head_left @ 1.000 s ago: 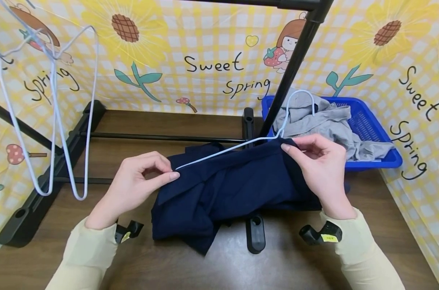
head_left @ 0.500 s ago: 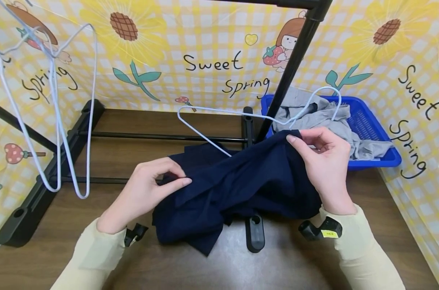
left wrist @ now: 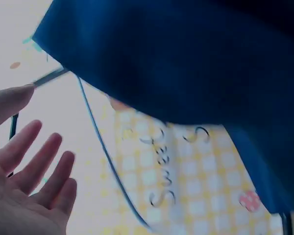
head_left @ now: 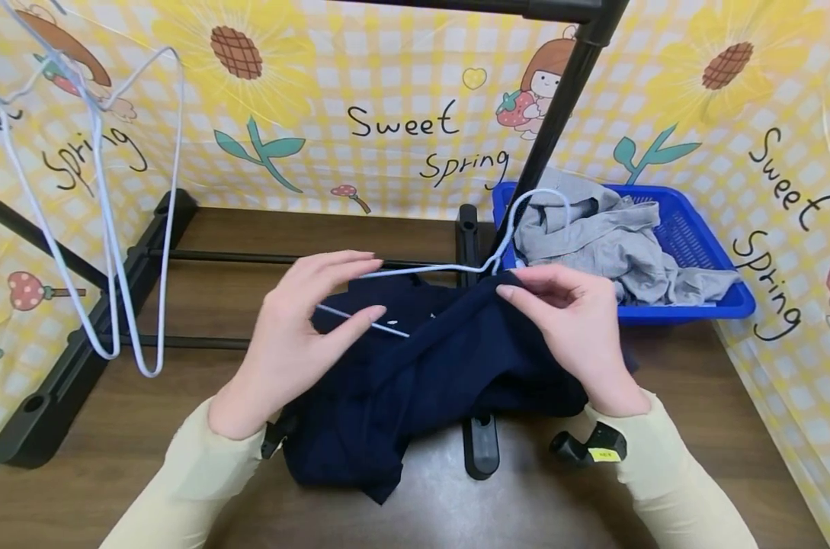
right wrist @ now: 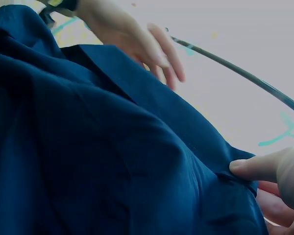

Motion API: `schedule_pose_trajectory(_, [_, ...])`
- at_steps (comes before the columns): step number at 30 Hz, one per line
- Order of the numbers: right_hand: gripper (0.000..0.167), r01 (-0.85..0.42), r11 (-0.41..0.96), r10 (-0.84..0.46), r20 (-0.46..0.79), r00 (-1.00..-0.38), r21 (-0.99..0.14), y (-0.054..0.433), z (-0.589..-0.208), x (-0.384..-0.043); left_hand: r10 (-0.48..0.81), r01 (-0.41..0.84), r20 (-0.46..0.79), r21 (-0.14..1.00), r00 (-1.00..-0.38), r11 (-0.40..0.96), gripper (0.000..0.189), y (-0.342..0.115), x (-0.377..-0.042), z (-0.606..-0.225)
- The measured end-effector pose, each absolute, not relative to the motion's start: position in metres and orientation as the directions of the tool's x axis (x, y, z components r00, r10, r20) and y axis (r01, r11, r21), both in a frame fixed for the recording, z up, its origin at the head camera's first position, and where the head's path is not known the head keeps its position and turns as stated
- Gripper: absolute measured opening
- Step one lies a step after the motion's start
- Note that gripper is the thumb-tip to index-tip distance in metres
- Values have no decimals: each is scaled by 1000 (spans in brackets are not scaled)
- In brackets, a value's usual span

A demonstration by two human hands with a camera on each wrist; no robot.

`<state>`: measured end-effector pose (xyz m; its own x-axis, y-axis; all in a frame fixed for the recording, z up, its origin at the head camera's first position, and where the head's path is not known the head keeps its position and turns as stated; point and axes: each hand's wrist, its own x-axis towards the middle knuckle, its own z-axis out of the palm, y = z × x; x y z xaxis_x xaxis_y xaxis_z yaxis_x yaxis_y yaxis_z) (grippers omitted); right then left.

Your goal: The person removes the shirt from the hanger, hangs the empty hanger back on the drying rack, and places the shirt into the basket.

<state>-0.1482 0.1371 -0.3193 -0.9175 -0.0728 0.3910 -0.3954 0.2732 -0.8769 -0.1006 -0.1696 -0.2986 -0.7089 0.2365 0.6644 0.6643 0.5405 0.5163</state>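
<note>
A dark navy garment (head_left: 449,366) hangs bunched between the hands; its exact kind is hard to tell. My right hand (head_left: 565,320) pinches its upper edge between thumb and fingers, also seen in the right wrist view, where the thumb (right wrist: 257,166) presses the cloth. A light-blue wire hanger (head_left: 442,268) sits at that edge, its hook rising just behind the right hand and part of it hidden by cloth. My left hand (head_left: 305,328) is off the cloth, thumb and fingers apart near the hanger's left end. In the left wrist view its fingers (left wrist: 44,166) are spread.
More light-blue hangers (head_left: 106,229) hang at the left. A blue basket (head_left: 696,313) holding grey clothing (head_left: 607,236) stands at the right behind a black rack post (head_left: 559,114). Black rack feet (head_left: 482,450) and bars cross the brown tabletop (head_left: 497,511).
The left hand has let go of the garment's edge and risen with its fingers spread. The hanger, free of the left side, swung up and then back down leftward. The right hand shifted slightly left.
</note>
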Motion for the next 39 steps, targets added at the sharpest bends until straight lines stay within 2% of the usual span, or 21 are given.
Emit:
schedule_pose_trajectory(4, [20, -398, 239, -135, 376, -917, -886, 123, -322, -143, 300, 671, 623, 527, -722, 521, 47, -156, -104, -297])
schedule_pose_trajectory(11, [19, -488, 258, -251, 430, -867, -834, 102, -327, -139, 319, 627, 546, 597, -775, 501, 42, -140, -111, -301])
schedule_pose_trajectory(25, [17, -569, 251, -324, 486, -812, -783, 83, -332, -133, 208, 550, 517, 700, -831, 455, 19, -128, -118, -310])
schedule_pose_trajectory(31, [18, -558, 265, -331, 469, -819, -786, 85, -333, -134, 146, 535, 527, 731, -837, 423, 16, -131, -120, -311])
schedule_pose_trajectory(39, [19, -530, 293, -349, 427, -834, -796, 89, -333, -137, 68, 467, 483, 788, -873, 401, 17, -145, -125, -308])
